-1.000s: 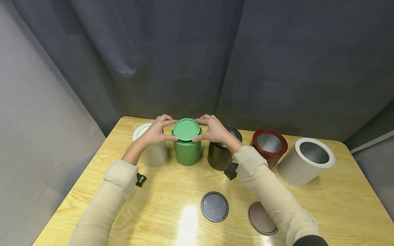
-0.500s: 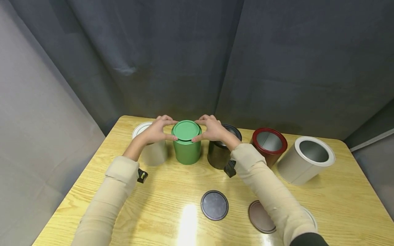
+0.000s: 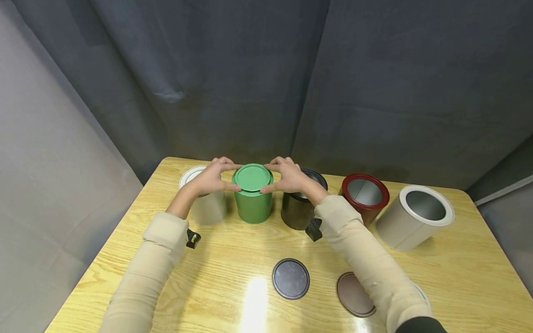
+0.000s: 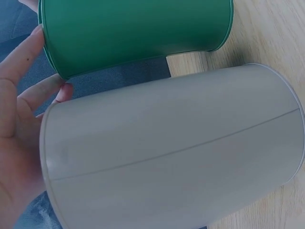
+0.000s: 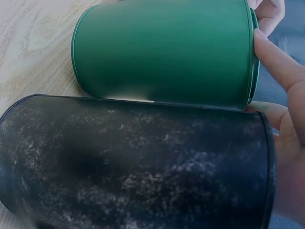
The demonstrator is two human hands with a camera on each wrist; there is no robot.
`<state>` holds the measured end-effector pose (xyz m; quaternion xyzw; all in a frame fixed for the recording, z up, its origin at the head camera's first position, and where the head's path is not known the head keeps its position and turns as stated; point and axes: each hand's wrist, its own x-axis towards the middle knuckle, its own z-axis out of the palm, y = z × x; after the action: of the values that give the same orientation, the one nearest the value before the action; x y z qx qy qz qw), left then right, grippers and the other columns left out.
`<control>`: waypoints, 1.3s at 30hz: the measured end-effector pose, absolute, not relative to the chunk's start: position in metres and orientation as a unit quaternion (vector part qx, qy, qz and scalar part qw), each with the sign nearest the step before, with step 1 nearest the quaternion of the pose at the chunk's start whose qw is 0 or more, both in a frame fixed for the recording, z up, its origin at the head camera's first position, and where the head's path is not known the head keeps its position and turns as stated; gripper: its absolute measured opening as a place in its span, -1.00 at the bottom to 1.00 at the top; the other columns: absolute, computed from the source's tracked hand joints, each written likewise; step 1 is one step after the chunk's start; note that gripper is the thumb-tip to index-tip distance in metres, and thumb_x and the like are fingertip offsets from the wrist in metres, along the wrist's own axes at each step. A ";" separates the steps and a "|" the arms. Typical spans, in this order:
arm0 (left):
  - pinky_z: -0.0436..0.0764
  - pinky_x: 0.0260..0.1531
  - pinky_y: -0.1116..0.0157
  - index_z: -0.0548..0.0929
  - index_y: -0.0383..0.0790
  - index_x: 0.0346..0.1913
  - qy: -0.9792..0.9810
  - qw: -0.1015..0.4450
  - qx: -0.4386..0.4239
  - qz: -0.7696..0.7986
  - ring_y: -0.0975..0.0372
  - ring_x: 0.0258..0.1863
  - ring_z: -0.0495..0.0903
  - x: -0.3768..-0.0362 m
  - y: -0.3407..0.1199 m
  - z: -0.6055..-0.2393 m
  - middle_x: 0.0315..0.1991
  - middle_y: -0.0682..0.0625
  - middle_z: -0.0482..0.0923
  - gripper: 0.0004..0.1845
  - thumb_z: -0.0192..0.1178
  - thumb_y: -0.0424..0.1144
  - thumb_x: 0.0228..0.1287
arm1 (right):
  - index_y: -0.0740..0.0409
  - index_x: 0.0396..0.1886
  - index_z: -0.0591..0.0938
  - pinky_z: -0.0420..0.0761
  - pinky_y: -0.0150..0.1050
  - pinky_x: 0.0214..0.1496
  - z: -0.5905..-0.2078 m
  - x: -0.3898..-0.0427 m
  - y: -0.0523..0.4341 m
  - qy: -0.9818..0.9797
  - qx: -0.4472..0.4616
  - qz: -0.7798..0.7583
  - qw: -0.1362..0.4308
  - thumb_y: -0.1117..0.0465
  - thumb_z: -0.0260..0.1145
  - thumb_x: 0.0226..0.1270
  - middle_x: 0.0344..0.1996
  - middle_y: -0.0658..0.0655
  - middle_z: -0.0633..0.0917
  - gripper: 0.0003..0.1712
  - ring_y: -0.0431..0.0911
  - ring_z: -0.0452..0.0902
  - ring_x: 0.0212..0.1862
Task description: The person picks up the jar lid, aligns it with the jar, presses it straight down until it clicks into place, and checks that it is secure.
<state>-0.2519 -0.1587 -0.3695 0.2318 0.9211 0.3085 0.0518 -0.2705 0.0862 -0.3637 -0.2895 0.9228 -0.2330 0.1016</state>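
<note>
Green lid [image 3: 252,177], tilted a second ago, is now pressed level onto the green can [image 3: 253,206], pinched by left hand [image 3: 210,178] and right hand [image 3: 291,176]; seating looks nearly complete.

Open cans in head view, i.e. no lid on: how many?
3. A black can just right of the green can, then a red-rimmed can, then a white-rimmed can farthest right. The grey can at left is lidded.

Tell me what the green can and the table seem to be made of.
Green can: probably painted sheet metal, going by its thin rolled rim and smooth satin coat in the wrist views. Its green lid looks the same. Table: light wood or a wood-grain laminate, glossy enough to mirror the lamp.
</note>
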 end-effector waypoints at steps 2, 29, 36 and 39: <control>0.27 0.03 0.01 0.44 -0.30 0.19 0.920 0.052 0.232 0.311 0.03 0.04 0.22 -0.251 -0.158 -0.370 0.08 -0.19 0.33 -0.31 0.39 -0.12 -0.04 | 0.19 0.28 0.35 0.15 0.04 0.12 -0.364 -0.270 0.087 0.922 -0.291 -0.235 0.101 -0.11 0.41 -0.01 0.16 0.20 0.34 -0.11 0.09 0.13 0.16; 0.29 -0.03 0.02 0.48 -0.26 0.17 0.933 0.039 0.228 0.276 0.03 0.00 0.24 -0.249 -0.154 -0.371 0.04 -0.19 0.36 -0.32 0.37 -0.04 -0.03 | 0.08 0.11 0.55 0.18 -0.02 -0.06 -0.372 -0.268 0.088 0.924 -0.289 -0.246 0.038 -0.13 0.40 -0.01 0.00 0.14 0.43 -0.31 0.03 0.22 -0.02; 0.28 -0.04 0.03 0.48 -0.26 0.17 0.936 0.037 0.235 0.260 0.04 -0.02 0.25 -0.250 -0.153 -0.370 0.02 -0.18 0.38 -0.33 0.36 -0.03 -0.02 | 0.04 0.12 0.54 0.16 -0.03 -0.07 -0.369 -0.267 0.087 0.932 -0.276 -0.231 0.050 -0.15 0.39 0.00 0.00 0.15 0.42 -0.32 0.03 0.20 -0.01; 0.28 -0.03 0.04 0.47 -0.26 0.18 0.937 0.036 0.233 0.258 0.04 -0.01 0.24 -0.251 -0.152 -0.371 0.03 -0.17 0.36 -0.31 0.36 -0.02 -0.02 | 0.05 0.12 0.54 0.16 -0.03 -0.09 -0.368 -0.266 0.088 0.933 -0.276 -0.226 0.045 -0.15 0.38 0.00 -0.02 0.16 0.42 -0.32 0.03 0.20 -0.03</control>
<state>-0.2515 -0.1522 -0.3709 0.2334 0.9368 0.2582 0.0357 -0.2660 0.0878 -0.3682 -0.2762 0.9330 -0.2261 0.0455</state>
